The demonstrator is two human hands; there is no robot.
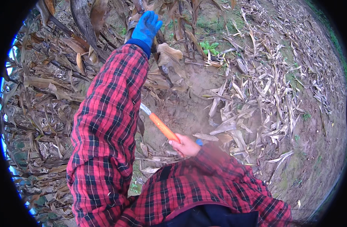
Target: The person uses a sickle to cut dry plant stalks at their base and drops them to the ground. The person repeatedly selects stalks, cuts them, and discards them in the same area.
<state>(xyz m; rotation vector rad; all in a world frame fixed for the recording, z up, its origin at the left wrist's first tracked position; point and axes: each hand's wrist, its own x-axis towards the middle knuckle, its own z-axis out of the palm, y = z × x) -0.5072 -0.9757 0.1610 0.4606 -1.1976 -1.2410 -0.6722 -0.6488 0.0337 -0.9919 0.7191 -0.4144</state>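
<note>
My left hand (146, 28), in a blue knitted work glove, reaches far forward among dry corn stalks. It lies against a brown corn stalk (163, 69) that passes behind the glove. The palm side is hidden, so whether the fingers close around the stalk is unclear. Bare and nearer my body, my right hand (184, 145) grips the end of an orange handle (163, 127). A pale metal shank (145, 109) runs from that handle and disappears behind my left sleeve (105, 113), so the tool's head is out of sight.
Withered corn plants (48, 85) stand thickly on the left, with more stalks (187, 25) ahead. Fallen corn leaves (264, 85) cover the ground to the right. Bare soil (190, 105) shows between them, and a green leafy weed (209, 47) grows beyond it.
</note>
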